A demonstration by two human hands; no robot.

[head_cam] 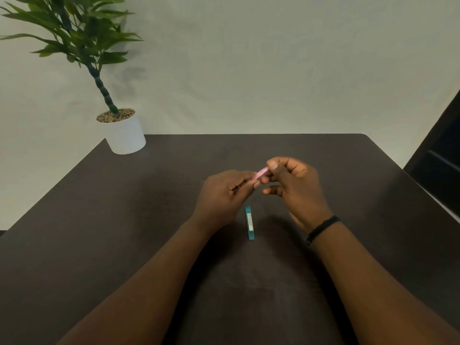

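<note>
Both of my hands hold a small pink stick-shaped object (261,173) above the middle of the dark table (124,220). My left hand (221,195) pinches its near end between thumb and fingers. My right hand (296,185) pinches its far end with thumb and forefinger, the other fingers loosely curled. Most of the pink object is hidden by the fingers. A slim teal case with a pale label (250,222) lies flat on the table just below and between the hands, untouched.
A potted plant in a white pot (125,135) stands at the table's far left corner. A dark piece of furniture (440,165) sits beyond the right edge. A pale wall runs behind the table. A black band circles my right wrist (322,229).
</note>
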